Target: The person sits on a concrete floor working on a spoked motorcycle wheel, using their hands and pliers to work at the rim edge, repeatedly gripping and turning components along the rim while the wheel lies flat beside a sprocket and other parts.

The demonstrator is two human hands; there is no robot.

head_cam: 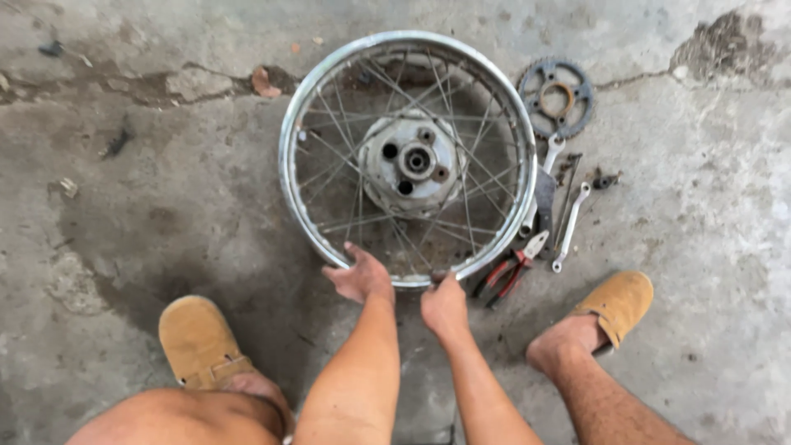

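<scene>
You are looking straight down at a spoked wheel (408,156) lying flat on a cracked concrete floor (148,198), its hub (412,161) facing up toward you so the axle line points at the camera; being round, it has no long side, and it sits near the centre of the view, just ahead of your knees. Your left hand (360,276) is open, fingers spread, resting against the near rim and the spokes just inside it. Your right hand (445,305) touches the near rim a little to the right; whether it is gripping the rim or pinching a spoke end cannot be told. Your two tan shoes (198,342) are planted on either side, well apart, with the wheel's near edge between them. Just beside the wheel's right edge lie tools: a toothed sprocket (556,97) at the upper right, two wrenches (570,227) and a dark flat bar below it, and red-handled pliers (511,272) near your right hand, almost touching the rim. That side is crowded. To the left of the wheel the floor holds only stains, a leaf and small debris, and bare concrete also lies beyond the far rim.
</scene>
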